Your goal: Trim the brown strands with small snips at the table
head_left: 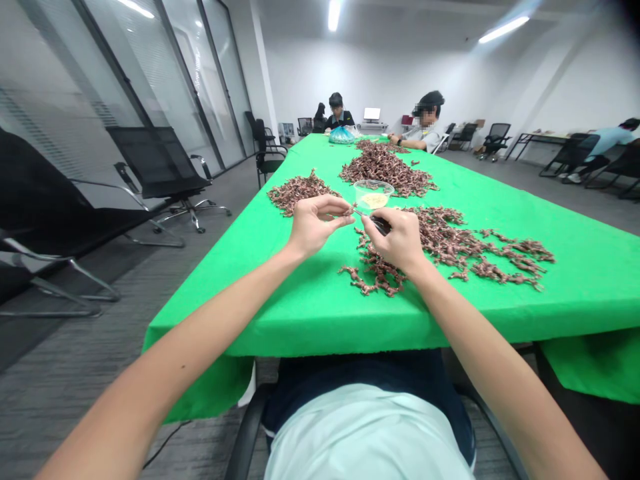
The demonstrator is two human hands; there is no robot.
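My left hand (317, 223) is closed, pinching a small brown figure (353, 207) between thumb and fingertips; its shape is mostly hidden. My right hand (400, 235) wraps round a black-handled tool (381, 225) whose thin metal tip (359, 213) points at the figure. Whether the tip touches it is too small to tell. Just beyond both hands stands a clear plastic tub (374, 192) with pale yellowish bits in it. Under and beside my right hand lies a loose pile of brown figures (450, 237). Another brown pile (300, 192) is behind my left hand.
A green cloth (310, 313) covers the long table. Farther along are a large brown pile (385, 168) and a blue plastic bag (341, 135). One person (427, 127) sits at the right side, another (340, 115) at the far end. Office chairs (160, 163) stand at left.
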